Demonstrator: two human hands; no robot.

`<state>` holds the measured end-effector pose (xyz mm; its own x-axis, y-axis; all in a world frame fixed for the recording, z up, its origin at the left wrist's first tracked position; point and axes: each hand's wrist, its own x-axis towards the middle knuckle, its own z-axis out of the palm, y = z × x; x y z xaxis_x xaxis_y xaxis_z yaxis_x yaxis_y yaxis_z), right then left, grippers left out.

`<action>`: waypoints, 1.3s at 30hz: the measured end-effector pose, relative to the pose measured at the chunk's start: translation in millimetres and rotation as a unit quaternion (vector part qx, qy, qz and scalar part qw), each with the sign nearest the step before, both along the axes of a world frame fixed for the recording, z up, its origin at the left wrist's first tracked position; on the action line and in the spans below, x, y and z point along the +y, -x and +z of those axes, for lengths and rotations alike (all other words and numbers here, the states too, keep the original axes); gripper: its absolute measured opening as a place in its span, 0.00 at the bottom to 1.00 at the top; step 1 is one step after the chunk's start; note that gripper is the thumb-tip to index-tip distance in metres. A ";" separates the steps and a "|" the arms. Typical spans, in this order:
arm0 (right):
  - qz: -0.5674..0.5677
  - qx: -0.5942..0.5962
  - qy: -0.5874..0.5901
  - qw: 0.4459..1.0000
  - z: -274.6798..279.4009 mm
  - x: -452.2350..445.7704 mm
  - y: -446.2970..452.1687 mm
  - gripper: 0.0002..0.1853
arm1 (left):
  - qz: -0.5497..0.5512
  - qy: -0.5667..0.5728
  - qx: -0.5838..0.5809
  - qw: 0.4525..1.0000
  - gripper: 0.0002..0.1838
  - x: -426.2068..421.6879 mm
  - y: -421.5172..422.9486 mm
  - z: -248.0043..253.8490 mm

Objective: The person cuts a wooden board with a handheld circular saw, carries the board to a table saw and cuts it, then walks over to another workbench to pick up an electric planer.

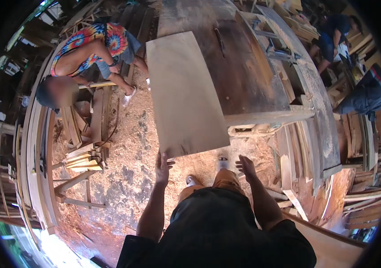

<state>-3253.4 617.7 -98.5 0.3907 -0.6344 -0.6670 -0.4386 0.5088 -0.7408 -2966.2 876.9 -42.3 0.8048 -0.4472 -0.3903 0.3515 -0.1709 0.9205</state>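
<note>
A wide, flat wooden board (186,96), pale brown with a dark smudge near its front edge, lies slanted partly over the dark worktable (253,76) and juts out past it towards me. My left hand (162,169) is at the board's near left corner, where one fingertip overlaps the edge. Its fingers look apart rather than wrapped round the wood. Off the near right corner, my right hand (246,167) hovers with fingers spread, touching nothing. The board hides part of the table beneath it.
At left, a person in a tie-dye shirt (93,47) bends over stacked wood strips (83,158) beside long planks (38,165). Sawdust (128,147) covers the floor. Two other people are at right, near upright planks (294,149) and a long bench (317,111).
</note>
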 end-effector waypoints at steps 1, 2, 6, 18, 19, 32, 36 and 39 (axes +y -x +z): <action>0.022 0.053 0.006 0.998 -47.0 -6.5 28.2 0.25 | 0.026 -0.004 0.018 0.999 0.33 -0.2 2.3 -7.4; 0.048 0.102 -0.001 0.994 -92.0 -11.8 61.1 0.24 | 0.051 -0.007 0.033 0.998 0.33 -0.2 5.6 -8.3; 0.249 0.447 0.117 0.851 -209.6 -24.1 155.3 0.23 | 0.132 0.011 0.154 0.979 0.27 -22.9 31.7 -5.1; -0.237 0.066 -0.048 0.968 -244.6 -259.0 114.4 0.19 | 0.259 0.011 0.234 0.937 0.14 -104.6 71.8 12.4; -0.292 -0.023 -0.060 0.954 -269.5 -271.2 125.4 0.24 | 0.279 -0.004 0.227 0.933 0.14 -110.1 75.9 18.1; -0.377 0.056 -0.114 0.918 -293.0 -400.7 122.7 0.31 | 0.338 -0.073 0.246 0.906 0.32 -114.9 71.2 11.9; -0.365 0.074 -0.112 0.921 -295.9 -404.8 111.3 0.31 | 0.356 -0.047 0.254 0.898 0.23 -116.6 67.9 11.7; -0.359 0.080 -0.109 0.923 -297.0 -405.5 103.8 0.31 | 0.347 -0.050 0.253 0.902 0.22 -111.3 66.5 11.2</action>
